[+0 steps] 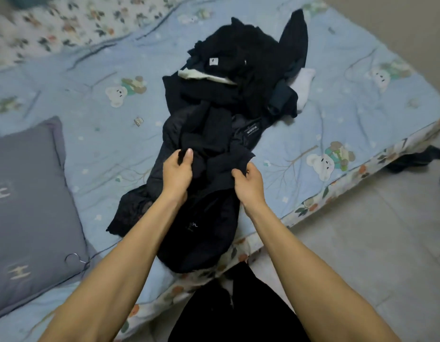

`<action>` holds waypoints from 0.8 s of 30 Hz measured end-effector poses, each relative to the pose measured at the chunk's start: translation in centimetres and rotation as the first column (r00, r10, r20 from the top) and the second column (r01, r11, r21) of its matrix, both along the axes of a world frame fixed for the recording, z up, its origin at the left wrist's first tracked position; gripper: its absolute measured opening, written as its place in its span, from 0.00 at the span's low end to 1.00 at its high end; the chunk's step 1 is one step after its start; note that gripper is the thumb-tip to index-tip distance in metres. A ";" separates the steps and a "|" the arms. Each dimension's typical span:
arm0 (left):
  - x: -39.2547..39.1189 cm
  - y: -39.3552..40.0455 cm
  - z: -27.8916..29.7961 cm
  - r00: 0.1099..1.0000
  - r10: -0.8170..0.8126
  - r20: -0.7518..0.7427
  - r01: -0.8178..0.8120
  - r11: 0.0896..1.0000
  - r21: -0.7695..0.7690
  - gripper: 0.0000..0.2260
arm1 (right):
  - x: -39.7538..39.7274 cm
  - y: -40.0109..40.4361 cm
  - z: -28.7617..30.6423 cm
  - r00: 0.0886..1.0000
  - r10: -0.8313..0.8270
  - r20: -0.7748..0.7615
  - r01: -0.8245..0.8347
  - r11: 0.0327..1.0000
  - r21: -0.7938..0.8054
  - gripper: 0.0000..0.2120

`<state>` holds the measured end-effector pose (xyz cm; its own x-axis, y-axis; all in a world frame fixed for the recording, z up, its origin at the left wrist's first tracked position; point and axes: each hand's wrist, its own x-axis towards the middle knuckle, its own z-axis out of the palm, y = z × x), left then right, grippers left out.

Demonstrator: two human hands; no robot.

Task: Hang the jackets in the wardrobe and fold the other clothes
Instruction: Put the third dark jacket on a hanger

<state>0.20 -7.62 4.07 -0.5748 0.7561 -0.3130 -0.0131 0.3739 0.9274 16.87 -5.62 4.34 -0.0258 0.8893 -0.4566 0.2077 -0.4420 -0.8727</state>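
Note:
A long heap of black clothes [228, 95] lies on the blue bear-print bed cover [103, 149], running from the near edge toward the far side. On top at the near end lies a black garment [214, 149]. My left hand [177, 171] pinches its left edge with thumb and fingers. My right hand [248, 183] grips its right edge. Under my hands a black padded jacket [201, 238] hangs over the bed's near edge. A white garment [302, 87] pokes out at the heap's right side.
A grey pillow [29, 206] lies at the left, with a wire hanger hook [74, 257] at its near corner. A small clip [138, 121] sits on the cover. Another dark garment [411, 159] lies on the tiled floor [386, 243] at the right.

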 end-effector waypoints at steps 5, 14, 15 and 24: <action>-2.8 1.5 8.5 0.993 0.113 0.030 -0.117 0.959 0.259 0.09 | -1.8 2.6 9.1 0.990 0.124 0.061 -0.138 0.892 0.430 0.12; -2.5 3.2 23.4 0.975 0.203 -0.094 -0.126 0.846 0.518 0.08 | -2.0 6.3 21.8 0.974 0.194 0.115 -0.214 0.639 0.739 0.15; -2.0 3.3 25.4 0.967 0.225 -0.118 -0.124 0.823 0.555 0.08 | -1.4 6.8 23.4 0.974 0.198 0.107 -0.208 0.613 0.762 0.15; 4.9 3.7 35.9 0.808 0.518 -0.283 -0.154 0.648 0.746 0.11 | 5.3 10.8 32.5 0.953 0.289 0.087 -0.194 0.363 0.912 0.17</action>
<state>5.13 -3.95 39.97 -0.7588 0.3672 0.5379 0.4598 -0.2830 0.8417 22.13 5.22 36.87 -0.3025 0.7196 0.6250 0.0812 0.6728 -0.7354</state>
